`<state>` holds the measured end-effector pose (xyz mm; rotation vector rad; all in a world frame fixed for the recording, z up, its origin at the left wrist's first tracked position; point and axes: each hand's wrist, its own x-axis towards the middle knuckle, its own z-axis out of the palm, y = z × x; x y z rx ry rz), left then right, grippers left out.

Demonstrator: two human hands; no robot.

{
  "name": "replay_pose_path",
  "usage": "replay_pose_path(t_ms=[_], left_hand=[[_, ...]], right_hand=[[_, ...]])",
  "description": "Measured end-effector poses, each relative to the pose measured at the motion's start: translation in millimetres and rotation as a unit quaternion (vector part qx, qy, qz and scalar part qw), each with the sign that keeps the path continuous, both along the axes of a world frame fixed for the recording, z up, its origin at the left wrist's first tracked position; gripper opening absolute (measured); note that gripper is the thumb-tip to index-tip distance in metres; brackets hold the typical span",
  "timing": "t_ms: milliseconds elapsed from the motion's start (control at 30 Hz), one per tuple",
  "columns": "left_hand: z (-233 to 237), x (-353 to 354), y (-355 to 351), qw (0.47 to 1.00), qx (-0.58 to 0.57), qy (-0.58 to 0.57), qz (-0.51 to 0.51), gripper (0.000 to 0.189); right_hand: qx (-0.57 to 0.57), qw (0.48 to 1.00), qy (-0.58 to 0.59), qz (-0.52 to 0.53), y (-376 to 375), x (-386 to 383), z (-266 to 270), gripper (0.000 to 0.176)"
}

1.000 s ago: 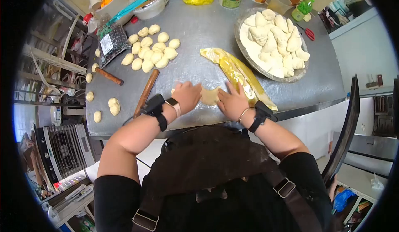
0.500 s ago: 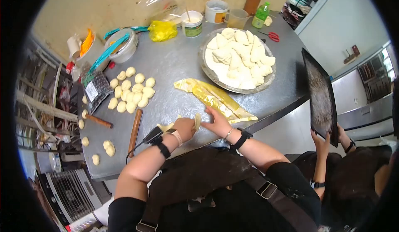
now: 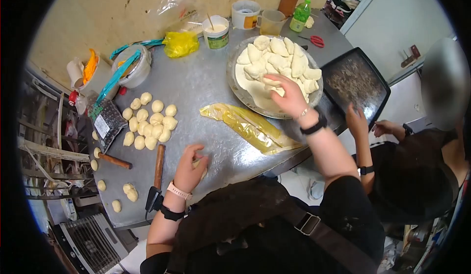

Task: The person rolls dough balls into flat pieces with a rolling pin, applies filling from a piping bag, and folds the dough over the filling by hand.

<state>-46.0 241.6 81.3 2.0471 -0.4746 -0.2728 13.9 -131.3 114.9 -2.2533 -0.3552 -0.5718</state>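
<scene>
Perhaps steadying it, my left hand (image 3: 190,170) clasps dough (image 3: 196,164); whether my right hand (image 3: 289,96) above the basin (image 3: 232,81) grips, I can't tell.

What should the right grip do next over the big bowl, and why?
Perhaps the right grip should lower gently to the bare white powder in the big bowl. It is already over the bowl, close to that bare patch, while dough pieces crowd the far side. I can't tell if it holds one.
</scene>
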Motion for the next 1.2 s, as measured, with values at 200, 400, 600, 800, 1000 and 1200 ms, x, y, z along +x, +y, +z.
replay_pose_path(t_ms=[200,400,600,800,1000,1200], left_hand=[[-30,-16,31,0.996,-0.021,0.075,0.053,0.018],[-21,-19,39,0.994,0.031,0.09,0.053,0.014],[-42,-36,75,0.978,-0.007,0.164,0.129,0.012],[-39,-31,63,0.985,-0.002,0.135,0.105,0.012],[-35,-24,57,0.99,0.021,0.113,0.08,0.012],[-60,-52,92,0.973,0.051,0.177,0.138,0.011]], right_hand=[[-0.266,0.914,0.261,0.16,-45,71,-62,0.049],[-0.368,0.864,0.262,0.224,-14,93,-136,0.052],[-0.389,0.829,0.352,0.195,-25,117,-51,0.028],[-0.27,0.83,0.428,0.233,-23,111,-73,0.041],[-0.214,0.905,0.327,0.169,-18,64,-128,0.036],[-0.323,0.785,0.502,0.168,-64,54,-91,0.044]])
